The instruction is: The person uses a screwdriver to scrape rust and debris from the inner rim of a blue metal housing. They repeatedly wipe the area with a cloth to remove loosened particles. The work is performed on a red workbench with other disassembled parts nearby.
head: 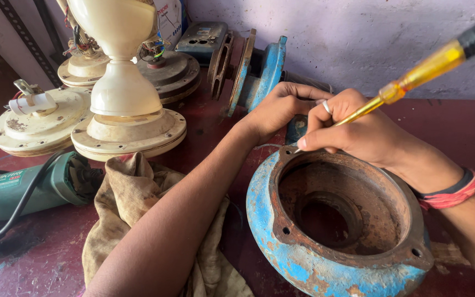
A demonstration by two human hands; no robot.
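A rusty blue motor housing (303, 264) lies open side up on the dark red bench, its brown inner cavity showing. My right hand (358, 132) holds a screwdriver (424, 69) with a yellow translucent handle and black end. Its metal tip touches the housing's far rim. A ring sits on one finger and red and black bands circle the wrist. My left hand (279, 110) reaches across and rests curled behind the housing's far edge, beside the right hand. What its fingers grip, if anything, is hidden.
A dirty beige rag (133, 192) lies under my left forearm. A green angle grinder (17, 190) with a black cord sits at the left. Cream ceiling fan motors (122, 129) stand behind it. Another blue motor part (259, 74) leans at the lilac wall.
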